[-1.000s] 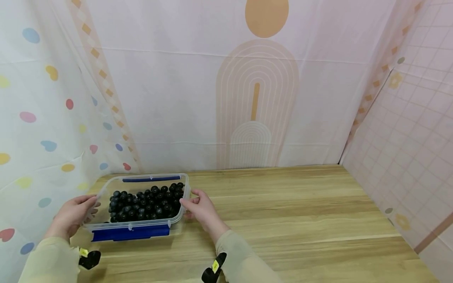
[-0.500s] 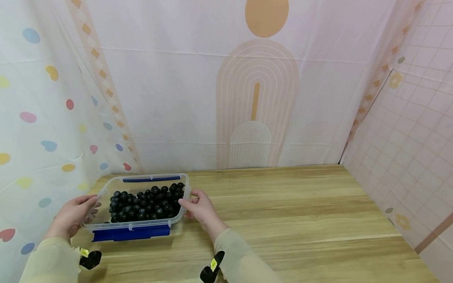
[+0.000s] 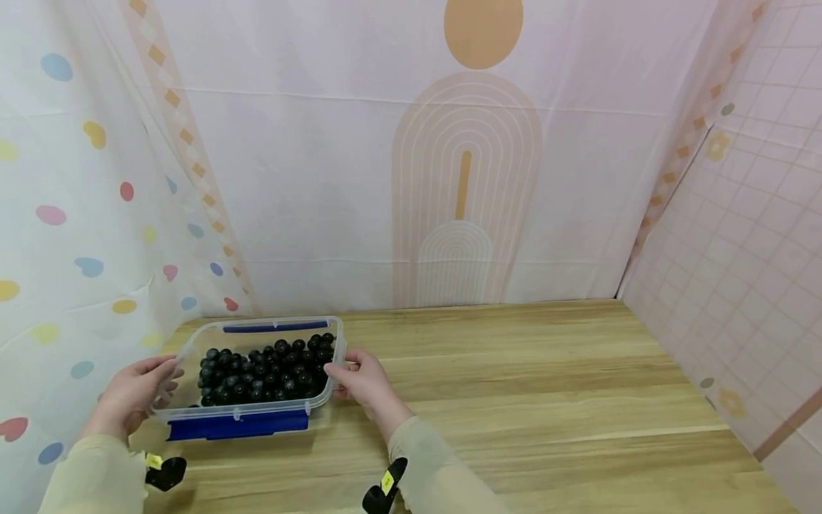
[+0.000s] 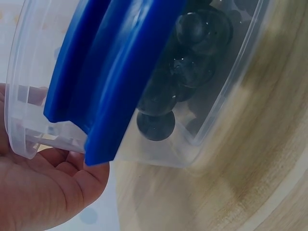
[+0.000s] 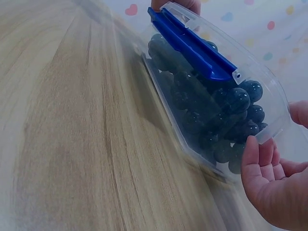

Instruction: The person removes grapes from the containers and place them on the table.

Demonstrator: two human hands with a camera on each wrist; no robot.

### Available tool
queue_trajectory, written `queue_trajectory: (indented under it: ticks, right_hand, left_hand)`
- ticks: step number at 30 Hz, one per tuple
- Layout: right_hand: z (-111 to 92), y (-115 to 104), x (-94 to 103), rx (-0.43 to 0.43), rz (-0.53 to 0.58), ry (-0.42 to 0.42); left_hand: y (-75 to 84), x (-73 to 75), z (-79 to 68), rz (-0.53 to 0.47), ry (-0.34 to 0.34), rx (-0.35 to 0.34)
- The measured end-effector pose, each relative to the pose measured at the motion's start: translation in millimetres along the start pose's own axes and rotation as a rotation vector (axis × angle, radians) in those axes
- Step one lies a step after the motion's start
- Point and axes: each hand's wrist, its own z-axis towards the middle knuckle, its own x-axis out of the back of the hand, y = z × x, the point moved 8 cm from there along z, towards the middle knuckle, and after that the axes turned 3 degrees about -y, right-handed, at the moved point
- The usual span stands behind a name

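Tabletop (image 3: 514, 385) with wood grain, patterned cloth (image 3: 321, 178) behind, clear box (image 3: 270, 407) grasped by left grip (image 3: 131, 391) and right grip (image 3: 369, 385)

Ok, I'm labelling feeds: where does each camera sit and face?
Head: on the head, facing forward and down at box, grapes and table; left hand, right hand and sleeves show.
Left wrist: on that wrist, facing the box's left end; left hand shows.
Right wrist: on that wrist, facing the box's near side; right hand shows, left hand beyond.
Both wrist views share the near blue clip.
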Motion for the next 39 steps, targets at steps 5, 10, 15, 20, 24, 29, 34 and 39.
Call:
queue_trajectory:
  ticks: [5,10,15,20,24,29,34,39]
  right_hand:
    - [0.8,1.6,-0.3,0.012,-0.009,0.008]
    - [0.5,1.8,-0.3,0.024,-0.019,0.019]
    - [0.4,1.7,-1.0,0.037,0.0,0.025]
    - [0.7,2.3,-1.1,0.042,0.0,0.033]
    - [-1.2,0.9,-0.4,0.041,-0.007,0.032]
    - [-2.7,-0.6,1.0,0.029,0.002,0.018]
    - [-1.9,-1.2,2.6,0.031,0.043,0.031]
    - [-2.9,-1.1,3.2,0.015,0.057,0.035]
  left_hand:
    - [-0.3,1.4,-0.5,-0.011,0.01,-0.011]
    - [-0.4,2.7,-0.6,-0.009,0.025,-0.014]
    - [-0.5,3.6,-0.5,-0.008,0.038,-0.012]
    - [-2.4,4.4,0.7,-0.036,0.047,-0.006]
    - [-2.0,3.8,0.1,-0.062,0.038,-0.015]
    - [-0.3,3.2,-1.7,-0.088,0.031,-0.024]
    - [-0.5,2.8,-2.5,-0.134,0.022,-0.025]
    - [-2.5,2.8,-2.4,-0.169,0.007,-0.013]
